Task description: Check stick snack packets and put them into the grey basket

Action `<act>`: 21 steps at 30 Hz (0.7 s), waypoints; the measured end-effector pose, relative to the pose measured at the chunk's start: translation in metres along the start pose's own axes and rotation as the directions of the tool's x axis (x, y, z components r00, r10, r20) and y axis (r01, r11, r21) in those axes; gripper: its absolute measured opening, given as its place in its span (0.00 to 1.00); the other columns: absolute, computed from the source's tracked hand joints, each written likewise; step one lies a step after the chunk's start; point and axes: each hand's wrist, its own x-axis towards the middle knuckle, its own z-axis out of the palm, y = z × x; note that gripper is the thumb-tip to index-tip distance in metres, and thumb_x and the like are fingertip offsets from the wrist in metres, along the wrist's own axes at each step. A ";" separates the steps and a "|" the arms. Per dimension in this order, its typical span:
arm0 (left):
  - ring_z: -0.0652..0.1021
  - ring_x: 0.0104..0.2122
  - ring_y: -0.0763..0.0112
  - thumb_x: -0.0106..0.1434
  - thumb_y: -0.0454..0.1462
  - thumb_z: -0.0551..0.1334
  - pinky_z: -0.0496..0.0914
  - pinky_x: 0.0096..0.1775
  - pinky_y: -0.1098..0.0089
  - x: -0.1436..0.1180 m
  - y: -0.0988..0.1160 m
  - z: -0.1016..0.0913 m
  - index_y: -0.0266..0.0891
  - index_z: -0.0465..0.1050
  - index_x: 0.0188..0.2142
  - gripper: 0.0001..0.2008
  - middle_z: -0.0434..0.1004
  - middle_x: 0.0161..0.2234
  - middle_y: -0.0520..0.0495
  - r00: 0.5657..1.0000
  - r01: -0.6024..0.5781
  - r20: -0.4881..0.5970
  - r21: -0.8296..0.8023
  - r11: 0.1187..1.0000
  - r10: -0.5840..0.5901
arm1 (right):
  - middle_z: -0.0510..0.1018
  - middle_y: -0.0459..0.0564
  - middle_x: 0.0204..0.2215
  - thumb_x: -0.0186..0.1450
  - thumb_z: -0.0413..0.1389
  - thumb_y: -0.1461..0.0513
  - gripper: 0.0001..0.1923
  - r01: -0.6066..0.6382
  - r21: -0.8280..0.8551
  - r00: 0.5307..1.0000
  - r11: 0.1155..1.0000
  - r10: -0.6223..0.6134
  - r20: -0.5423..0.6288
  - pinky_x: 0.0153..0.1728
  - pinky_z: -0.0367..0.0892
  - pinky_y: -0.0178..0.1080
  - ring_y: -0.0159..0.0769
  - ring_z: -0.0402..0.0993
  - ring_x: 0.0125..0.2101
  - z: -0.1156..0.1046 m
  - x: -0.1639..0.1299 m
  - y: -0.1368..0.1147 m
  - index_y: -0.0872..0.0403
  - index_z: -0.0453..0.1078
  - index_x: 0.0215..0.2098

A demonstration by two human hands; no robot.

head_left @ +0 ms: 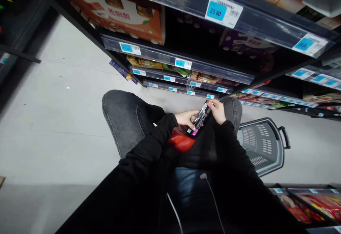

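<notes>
A slim black packet (201, 116) with white print and a pink end is held at a slant above my lap. My left hand (187, 119) grips its lower half, thumb across the front. At its upper end, the fingers of my right hand (217, 111) pinch the edge. Just beneath the packet's pink end, a glossy red item (182, 141) lies between my legs; I cannot make out what it is. My knees are bent, low over the floor.
Ahead stands a dark shelf unit (170, 67) with price tags and boxed goods, including an orange carton (125, 14). A grey shopping basket (262, 143) with a dark handle rests on the floor to my right. Another shelf with red packets (314, 205) is behind it. Earphone wires (174, 211) hang down my front.
</notes>
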 end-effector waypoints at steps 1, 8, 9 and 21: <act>0.78 0.34 0.66 0.35 0.28 0.72 0.71 0.36 0.66 0.000 0.000 0.000 0.36 0.59 0.49 0.41 0.77 0.37 0.40 1.000 -0.001 0.016 -0.005 1.000 0.001 | 0.70 0.44 0.21 0.54 0.55 0.56 0.11 -0.002 0.001 1.000 1.000 0.002 -0.005 0.31 0.59 0.34 0.30 0.63 0.24 0.000 0.000 0.001 0.56 0.68 0.23; 0.78 0.32 0.69 0.36 0.29 0.72 0.71 0.36 0.67 -0.004 0.003 0.001 0.33 0.64 0.45 0.34 0.77 0.39 0.38 1.000 0.009 0.021 -0.023 1.000 -0.008 | 0.70 0.44 0.21 0.55 0.54 0.54 0.12 -0.030 0.003 0.991 1.000 0.030 -0.127 0.29 0.59 0.34 0.30 0.64 0.25 -0.004 0.003 0.011 0.56 0.68 0.24; 0.78 0.31 0.69 0.37 0.29 0.72 0.72 0.35 0.68 -0.004 0.002 0.000 0.31 0.66 0.42 0.30 0.77 0.37 0.38 0.999 0.025 0.024 -0.013 1.000 -0.024 | 0.70 0.44 0.21 0.55 0.53 0.54 0.13 -0.028 -0.002 0.988 1.000 0.027 -0.152 0.30 0.60 0.34 0.31 0.64 0.25 -0.005 0.004 0.012 0.56 0.68 0.24; 0.78 0.31 0.70 0.34 0.28 0.72 0.72 0.34 0.71 -0.005 0.002 0.005 0.33 0.68 0.39 0.29 0.78 0.36 0.41 0.998 0.027 0.056 -0.024 0.999 -0.026 | 0.72 0.46 0.24 0.56 0.51 0.53 0.14 -0.036 0.006 0.984 0.999 0.037 -0.176 0.31 0.62 0.35 0.33 0.67 0.29 -0.006 0.008 0.019 0.56 0.69 0.26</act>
